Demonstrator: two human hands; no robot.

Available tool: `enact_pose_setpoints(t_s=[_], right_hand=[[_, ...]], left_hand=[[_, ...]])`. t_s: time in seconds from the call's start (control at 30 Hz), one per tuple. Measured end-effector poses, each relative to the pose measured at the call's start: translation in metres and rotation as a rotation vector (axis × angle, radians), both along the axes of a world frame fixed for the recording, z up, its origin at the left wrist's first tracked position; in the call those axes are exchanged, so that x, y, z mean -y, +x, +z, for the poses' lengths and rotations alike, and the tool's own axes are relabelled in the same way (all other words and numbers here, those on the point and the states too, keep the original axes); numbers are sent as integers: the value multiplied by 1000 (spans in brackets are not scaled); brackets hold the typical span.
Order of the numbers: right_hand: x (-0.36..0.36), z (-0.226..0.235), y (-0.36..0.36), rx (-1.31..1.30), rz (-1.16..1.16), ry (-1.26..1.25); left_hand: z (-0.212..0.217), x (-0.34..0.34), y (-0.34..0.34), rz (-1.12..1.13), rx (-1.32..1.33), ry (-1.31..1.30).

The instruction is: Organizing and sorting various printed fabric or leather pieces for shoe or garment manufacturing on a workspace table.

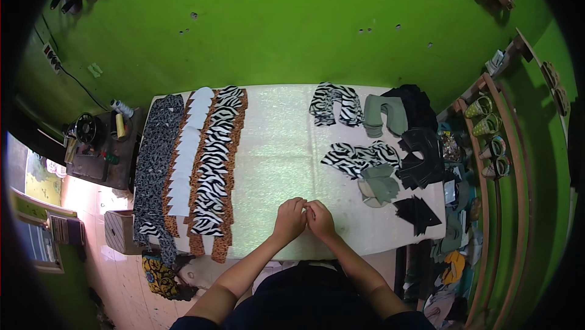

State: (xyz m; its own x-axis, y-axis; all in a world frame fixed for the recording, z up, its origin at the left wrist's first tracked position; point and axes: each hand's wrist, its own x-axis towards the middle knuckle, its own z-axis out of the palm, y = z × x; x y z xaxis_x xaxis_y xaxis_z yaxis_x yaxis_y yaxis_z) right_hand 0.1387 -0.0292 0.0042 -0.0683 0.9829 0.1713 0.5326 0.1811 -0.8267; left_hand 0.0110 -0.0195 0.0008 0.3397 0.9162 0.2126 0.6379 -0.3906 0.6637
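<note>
Close together at the near edge of a pale table are my left hand and my right hand. Both have bent fingers, and their fingertips meet in a pinch. Anything between them is too small or hidden to name. To the left lie long overlapping rows of cut pieces: grey-black patterned, white and zebra-striped, with orange-brown spotted pieces beside them. On the right are zebra-striped curved pieces, a grey-green U-shaped stack, black curved pieces and black pointed pieces.
A dark side table with thread spools stands at the left. Along the right wall, a wooden rack holds several sandals. Piled scraps lie below it. A green wall rises behind the table.
</note>
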Motion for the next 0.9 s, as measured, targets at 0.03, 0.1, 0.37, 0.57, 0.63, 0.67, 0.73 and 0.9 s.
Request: enact_pose_setpoints(t_s=[0.03, 0.1, 0.37, 0.57, 0.63, 0.67, 0.73, 0.9], right_hand=[[-4, -1, 12, 23, 0, -16], [-6, -4, 28, 70, 25, 14], [-8, -13, 72, 131, 112, -39], [-77, 8, 96, 60, -10, 51], [-115, 15, 110, 63, -99, 29], [-136, 20, 115, 58, -131, 134], [-174, 26, 127, 66, -206, 243], [-252, 20, 150, 128, -363, 168]], left_hand=[[2, -2, 11, 14, -8, 19], [1, -4, 29, 33, -14, 32], [-1, -19, 57, -37, -95, 27], [25, -92, 60, 6, -138, -70], [36, -125, 63, 97, -151, -44], [38, -143, 61, 131, -143, -58], [41, -176, 59, 166, -134, -71], [39, -245, 62, 318, -104, -236]])
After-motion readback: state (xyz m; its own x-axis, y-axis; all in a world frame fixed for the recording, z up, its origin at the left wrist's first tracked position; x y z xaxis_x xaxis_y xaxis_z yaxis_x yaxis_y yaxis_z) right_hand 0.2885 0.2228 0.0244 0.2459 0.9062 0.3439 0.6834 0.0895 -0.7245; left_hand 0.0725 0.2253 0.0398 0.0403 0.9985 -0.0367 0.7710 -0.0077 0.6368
